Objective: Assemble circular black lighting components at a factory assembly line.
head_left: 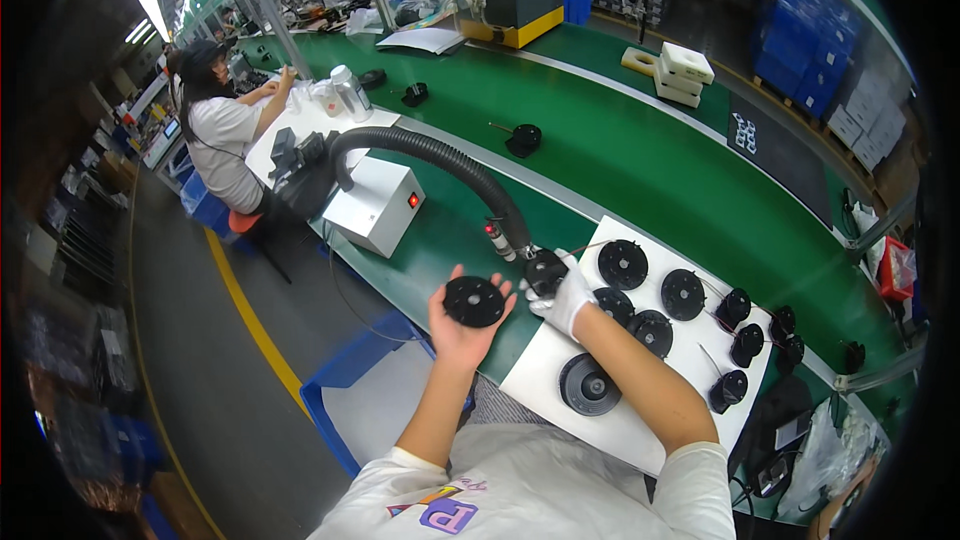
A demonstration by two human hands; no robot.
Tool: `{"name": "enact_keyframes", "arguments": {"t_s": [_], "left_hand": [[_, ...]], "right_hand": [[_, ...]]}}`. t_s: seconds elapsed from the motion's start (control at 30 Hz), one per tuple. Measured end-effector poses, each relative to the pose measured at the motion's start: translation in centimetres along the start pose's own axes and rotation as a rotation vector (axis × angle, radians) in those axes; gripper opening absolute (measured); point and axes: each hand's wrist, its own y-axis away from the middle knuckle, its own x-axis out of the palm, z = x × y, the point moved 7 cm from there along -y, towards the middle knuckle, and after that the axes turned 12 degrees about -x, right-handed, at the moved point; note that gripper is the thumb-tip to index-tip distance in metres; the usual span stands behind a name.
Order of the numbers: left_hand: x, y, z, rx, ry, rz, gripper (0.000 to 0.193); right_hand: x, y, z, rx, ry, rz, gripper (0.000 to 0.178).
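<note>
A black round disc with a small hub point(473, 301) rests on the upturned palm of my bare left hand point(460, 332), its fingers curled round the rim. My right hand point(566, 299), in a white glove, grips a round black part point(545, 273) with a thin wire. That part sits right at the mouth of a black corrugated hose point(450, 162); I cannot tell whether they touch. Near my right forearm, a white board point(530, 376) bears several black discs point(683, 294), smaller black wired parts point(747, 344) and a wider black ring-shaped piece point(589, 384).
A white box with a red switch point(383, 208) stands beside the hose. Beyond runs a green conveyor belt point(590, 130) carrying a black part point(523, 140) and cream foam blocks point(684, 72). A blue bin point(335, 370) stands by my left elbow. Another person point(225, 125) sits farther left.
</note>
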Motion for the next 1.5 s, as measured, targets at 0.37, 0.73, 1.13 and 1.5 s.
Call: {"name": "enact_keyframes", "arguments": {"t_s": [0.37,0.73,1.13,1.5], "left_hand": [[4.4,-5.3,8.2,-0.371,0.306,0.25,0.049],[11.4,3.6,11.9,-0.214,-0.222,0.369,0.066],[15.8,9.0,13.5,0.127,-1.06,0.43,0.084],[15.0,8.7,14.0,0.163,-1.179,0.496,0.086]], "right_hand": [[0.6,18.5,6.5,-0.468,-0.272,0.529,0.055],[-0.9,23.2,7.6,-0.709,-0.115,0.477,0.034],[5.2,28.8,8.4,-1.929,1.744,0.084,0.03],[4.7,28.9,8.6,-1.878,1.755,0.088,0.033]]}}
